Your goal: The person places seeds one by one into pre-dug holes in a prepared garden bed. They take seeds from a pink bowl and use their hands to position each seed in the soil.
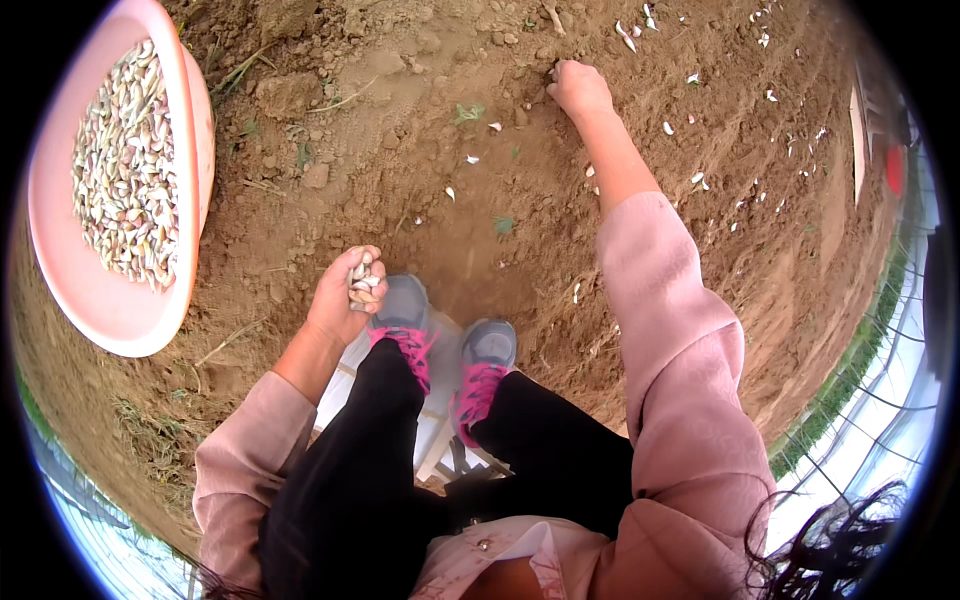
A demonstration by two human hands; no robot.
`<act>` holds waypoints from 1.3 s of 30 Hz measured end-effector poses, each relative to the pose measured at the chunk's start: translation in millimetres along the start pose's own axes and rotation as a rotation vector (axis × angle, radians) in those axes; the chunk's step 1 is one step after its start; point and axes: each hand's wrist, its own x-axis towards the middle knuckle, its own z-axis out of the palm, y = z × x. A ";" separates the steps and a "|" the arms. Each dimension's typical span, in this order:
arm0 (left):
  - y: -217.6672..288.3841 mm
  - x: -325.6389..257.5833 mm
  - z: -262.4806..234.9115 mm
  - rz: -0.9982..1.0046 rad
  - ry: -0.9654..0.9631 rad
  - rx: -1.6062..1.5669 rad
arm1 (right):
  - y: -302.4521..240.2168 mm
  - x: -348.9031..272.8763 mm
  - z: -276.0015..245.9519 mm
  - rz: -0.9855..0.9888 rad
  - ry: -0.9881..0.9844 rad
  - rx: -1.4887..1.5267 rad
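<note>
In my left hand (345, 292), held above the soil by my left shoe, is a clutch of garlic cloves (364, 284), the fingers curled round them. My right hand (580, 88) reaches far forward to the bare brown soil (400, 130), its fingers closed and pointing down at the ground. Whatever those fingertips hold is hidden. Scattered garlic cloves (626, 37) lie on the soil to the right of that hand, and a few more lie between my two hands. At the left stands a pink basin (110, 310) with a heap of garlic cloves (125, 170) in it.
My grey shoes (488, 343) with pink laces stand near the middle, a pale low stool or stand (440, 425) beneath me. Dry grass and clods (290, 95) lie by the basin. A wire fence (870, 400) with white sheeting curves along the right rim.
</note>
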 end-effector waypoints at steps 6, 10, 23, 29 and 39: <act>3.5 0.6 -7.9 0.012 0.012 0.009 | 11.1 3.7 -21.0 0.012 -0.007 0.082; 2.0 0.6 -4.8 -0.005 0.015 0.013 | 4.0 7.9 -10.7 -0.060 0.038 -0.012; 4.0 4.6 -2.4 -0.006 0.031 0.001 | 27.6 30.4 -2.0 0.192 0.189 0.101; 9.5 0.8 -1.9 0.017 0.013 0.015 | 16.8 37.3 -41.0 0.122 0.289 0.199; 7.4 3.8 -0.2 -0.004 0.043 0.012 | -17.6 115.9 -48.4 0.191 0.247 0.262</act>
